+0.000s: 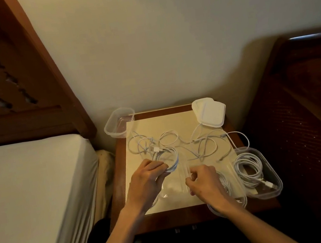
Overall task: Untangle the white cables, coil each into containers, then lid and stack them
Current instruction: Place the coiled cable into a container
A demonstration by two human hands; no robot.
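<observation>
Bedside table (176, 108) carries cables (202, 146), containers (270, 166), lids (210, 114).

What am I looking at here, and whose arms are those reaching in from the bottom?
There is no machine here: a person wears a camera on the head, so the one picture looks forward and down at their own two bare arms. They work at a small bedside table between a bed and dark wooden furniture. The left hand grips a coiled white cable; the right hand has its fingers curled, seemingly pinching something at a clear container, but what is hard to tell. Loose tangled cables lie across the table. At the right, a clear tub already holds a coiled cable. An empty tub sits at the back left corner, white lids at the back right.
</observation>
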